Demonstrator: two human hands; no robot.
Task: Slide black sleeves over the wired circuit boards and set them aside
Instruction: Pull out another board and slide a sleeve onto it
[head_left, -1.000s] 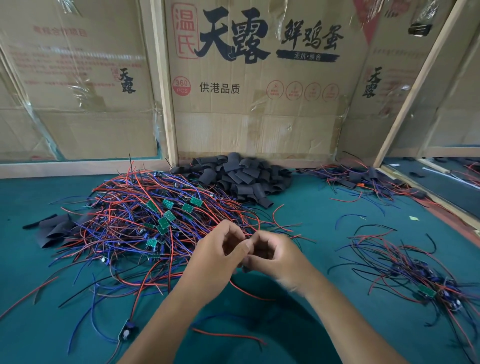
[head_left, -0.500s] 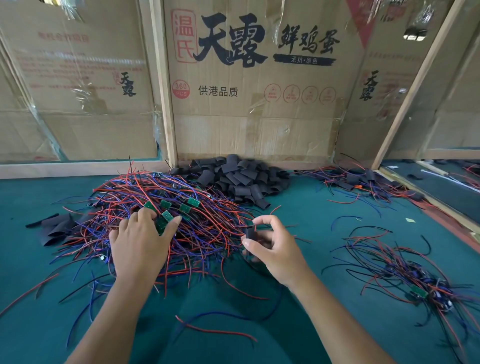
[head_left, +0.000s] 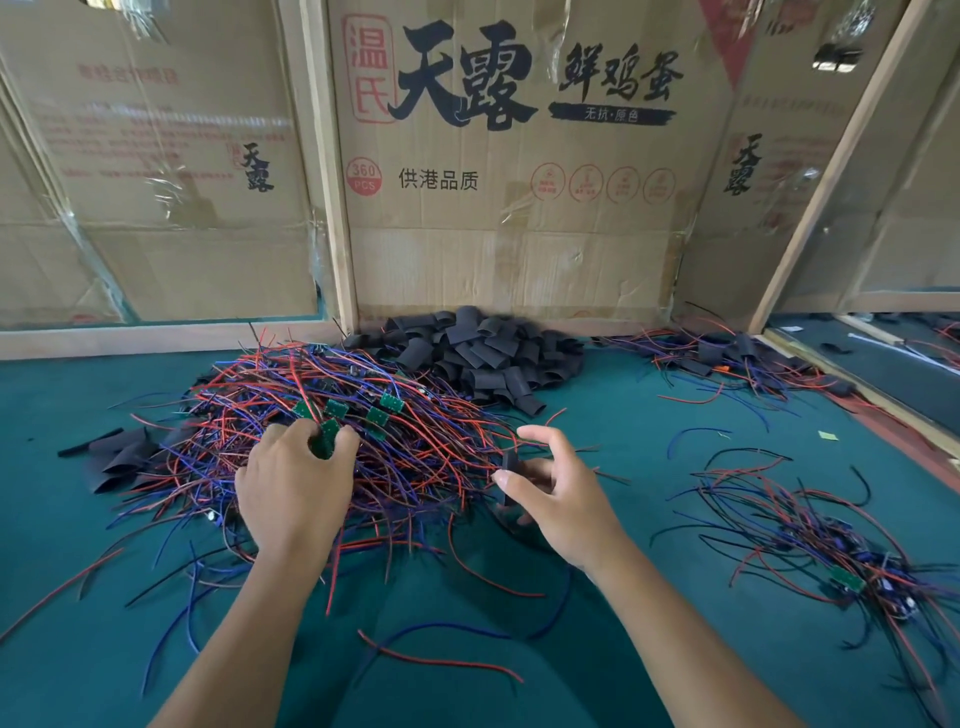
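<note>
A big tangle of red, blue and black wires (head_left: 322, 415) with small green circuit boards lies on the green table. My left hand (head_left: 291, 493) reaches into this pile and pinches one green board (head_left: 326, 439) between thumb and fingers. To its right, my right hand (head_left: 556, 493) hovers above the table and holds a short black sleeve (head_left: 509, 467) between thumb and fingers. A heap of loose black sleeves (head_left: 483, 353) sits against the cardboard wall behind the wires.
Another tangle of wired boards (head_left: 831, 551) lies at the right, and a pile of sleeved ones (head_left: 727, 358) at the back right. Flat black pieces (head_left: 119, 457) lie at the left. Cardboard walls (head_left: 509, 208) close the back; a wooden rail (head_left: 883, 405) edges the right side.
My hands were together a second ago. The left hand has gone left into the wire pile and taken hold of a green board; the right hand keeps the black sleeve, drifting slightly right.
</note>
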